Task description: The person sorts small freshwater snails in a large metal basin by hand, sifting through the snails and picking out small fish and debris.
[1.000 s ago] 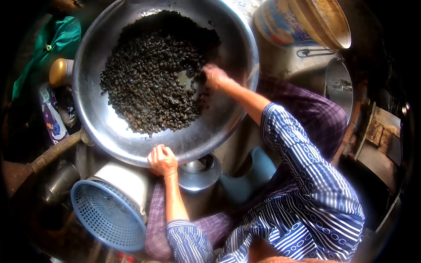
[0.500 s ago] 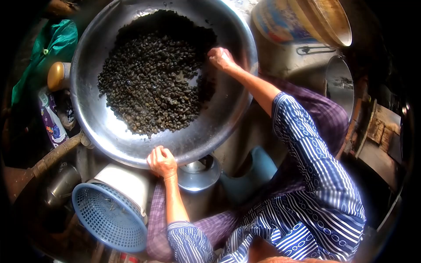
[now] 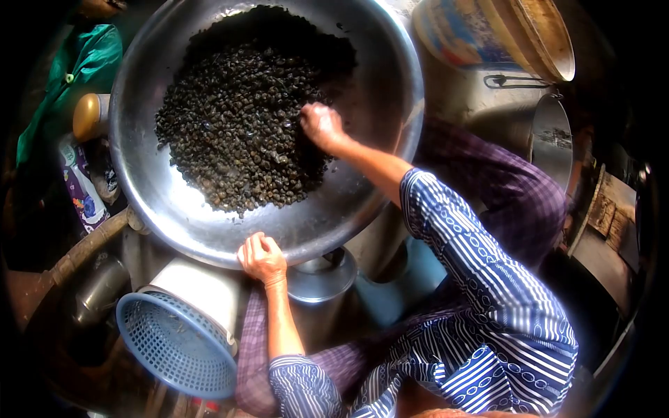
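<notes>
A wide metal basin (image 3: 150, 188) holds a heap of small dark snails (image 3: 233, 132). My left hand (image 3: 263, 258) grips the basin's near rim, fingers curled over the edge. At the right side of the heap is my right hand (image 3: 323, 127), knuckles up and fingers curled down against the snails. Its fingertips are hidden, so anything inside them cannot be made out. Some bare metal shows along the near and left parts of the basin.
A blue perforated basket (image 3: 178, 348) leans on a white bucket (image 3: 202, 285) at lower left. Below the basin are a lidded metal pot (image 3: 324, 282) and a blue plastic stool (image 3: 404, 282). A large worn bucket (image 3: 488, 35) and a metal pot (image 3: 550, 139) stand right.
My right hand has moved left and down from the basin's right side onto the snails. Dark snails now spread a little farther right at the top. My left hand stays on the rim.
</notes>
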`<state>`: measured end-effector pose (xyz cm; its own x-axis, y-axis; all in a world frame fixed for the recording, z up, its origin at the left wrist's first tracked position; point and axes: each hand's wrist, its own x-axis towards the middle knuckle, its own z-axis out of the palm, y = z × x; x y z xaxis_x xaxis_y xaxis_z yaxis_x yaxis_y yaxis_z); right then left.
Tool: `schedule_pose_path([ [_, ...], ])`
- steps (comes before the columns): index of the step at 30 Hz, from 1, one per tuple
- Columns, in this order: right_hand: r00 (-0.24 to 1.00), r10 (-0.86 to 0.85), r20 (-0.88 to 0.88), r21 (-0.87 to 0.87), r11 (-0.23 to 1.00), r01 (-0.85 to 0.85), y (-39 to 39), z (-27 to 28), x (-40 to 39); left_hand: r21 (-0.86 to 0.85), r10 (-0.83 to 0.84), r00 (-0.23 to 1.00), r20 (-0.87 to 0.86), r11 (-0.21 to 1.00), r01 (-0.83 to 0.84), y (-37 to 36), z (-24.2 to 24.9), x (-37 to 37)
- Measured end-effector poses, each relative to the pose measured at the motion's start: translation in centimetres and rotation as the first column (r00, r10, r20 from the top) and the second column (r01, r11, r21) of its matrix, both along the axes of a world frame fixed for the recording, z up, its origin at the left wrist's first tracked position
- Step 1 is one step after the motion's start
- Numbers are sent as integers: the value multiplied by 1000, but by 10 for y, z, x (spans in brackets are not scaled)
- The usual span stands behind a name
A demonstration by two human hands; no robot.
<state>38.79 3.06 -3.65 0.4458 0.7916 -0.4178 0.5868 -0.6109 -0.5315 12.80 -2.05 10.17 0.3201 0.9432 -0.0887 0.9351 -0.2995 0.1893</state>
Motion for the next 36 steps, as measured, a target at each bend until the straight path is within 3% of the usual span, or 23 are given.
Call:
schedule_pose_path([
  [2, 977, 172, -123, 60, 984, -165, -13, 0, -26, 1, -3, 1000, 5, 1000, 3, -1, 1, -1],
  [4, 949, 276, -154, 272, 935, -228, -24, 13, -46, 14, -17, 1000, 21, 1000, 16, 0, 2, -1],
  [5, 900, 373, -225, 227, 918, -324, -29, 24, -46, 16, -13, 1000, 25, 1000, 13, 0, 2, -2],
  [6, 793, 553, -256, 149, 833, -533, -29, 32, -42, 14, -17, 1000, 26, 1000, 17, -1, 2, -2],
  [8, 732, 658, -176, 119, 752, -648, -32, 47, -28, 12, -18, 999, 28, 1000, 18, 0, 2, -3],
  [9, 771, 634, -50, 360, 732, -579, -34, 37, -12, 26, -34, 998, 55, 999, 32, 0, 0, -3],
  [10, 737, 668, 96, 246, 702, -668, -24, 42, 8, 39, -44, 996, 72, 998, 42, -1, 1, -5],
  [11, 748, 628, 214, 247, 707, -663, -13, 62, 37, 49, -55, 996, 65, 997, 52, 0, 5, -4],
  [12, 819, 457, 347, 465, 675, -573, -8, 57, 63, 0, -29, 998, 48, 1000, 29, -1, 4, -7],
  [13, 754, 506, 419, 231, 744, -628, 0, 67, 92, 1, -28, 998, 51, 1000, 28, -2, 3, -8],
  [14, 759, 424, 495, 310, 729, -610, 0, 69, 120, 3, -29, 998, 55, 1000, 29, -2, 3, -9],
  [16, 602, 469, 646, 183, 670, -719, -14, 63, 169, 16, -16, 998, 62, 1000, 15, -2, 2, -9],
  [18, 457, 794, 401, -54, 519, -853, -20, 74, 188, 9, -25, 997, 75, 1000, 25, -3, 2, -11],
  [30, 561, 685, 464, -178, 693, -699, -93, 95, 128, 58, -203, 975, 89, 978, 199, 61, -8, -57],
  [32, 608, 667, 432, -204, 728, -654, -111, 105, 108, 17, -293, 955, 43, 956, 293, 84, -7, -66],
  [34, 729, 544, 415, -127, 828, -546, -128, 111, 84, 97, -346, 938, 3, 934, 344, 102, -9, -73],
  [36, 781, 469, 412, -80, 872, -482, -139, 117, 64, 218, -316, 929, -193, 909, 354, 116, -5, -73],
])
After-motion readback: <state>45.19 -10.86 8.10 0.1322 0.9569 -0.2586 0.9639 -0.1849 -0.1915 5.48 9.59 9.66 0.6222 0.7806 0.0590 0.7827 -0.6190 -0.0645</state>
